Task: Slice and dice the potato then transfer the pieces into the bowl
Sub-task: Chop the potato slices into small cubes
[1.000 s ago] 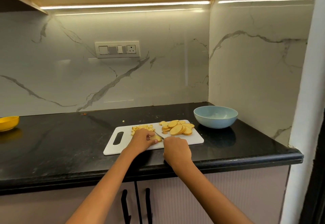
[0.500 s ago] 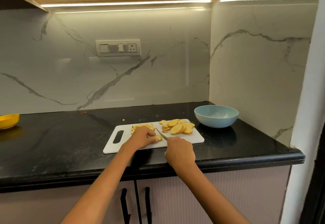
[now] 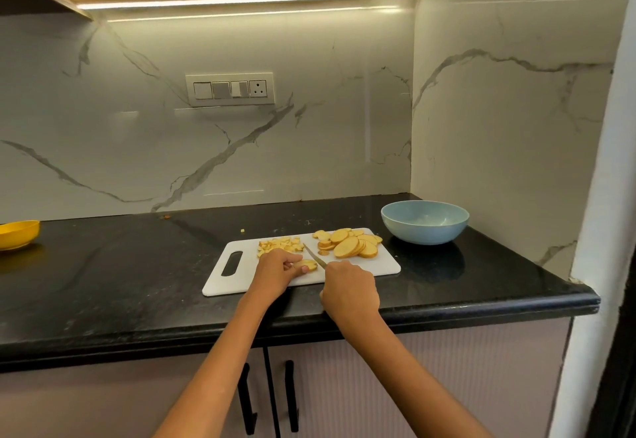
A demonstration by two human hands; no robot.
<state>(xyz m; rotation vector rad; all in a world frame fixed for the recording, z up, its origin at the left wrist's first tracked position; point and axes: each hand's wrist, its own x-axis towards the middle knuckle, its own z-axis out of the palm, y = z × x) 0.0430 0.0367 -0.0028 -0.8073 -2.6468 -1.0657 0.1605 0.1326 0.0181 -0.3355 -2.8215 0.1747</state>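
A white cutting board [image 3: 385,267] lies on the black counter. Round potato slices [image 3: 351,245] are piled on its right part, and small diced pieces [image 3: 278,244] sit at its back left. My left hand [image 3: 275,270] pinches a small stack of potato slices [image 3: 307,265] against the board. My right hand [image 3: 349,291] grips a knife [image 3: 315,256], its blade angled up to the left beside that stack. The handle is hidden in my fist. A light blue bowl [image 3: 425,221] stands empty to the right of the board.
A yellow bowl [image 3: 17,234] sits at the far left of the counter. One stray potato bit [image 3: 243,230] lies behind the board. Marble walls close off the back and right. Cabinet doors with black handles [image 3: 292,396] are below the counter edge.
My right hand has drawn back toward the counter edge, and the knife blade now shows, lifted beside the held slices. My left hand stays on the slices.
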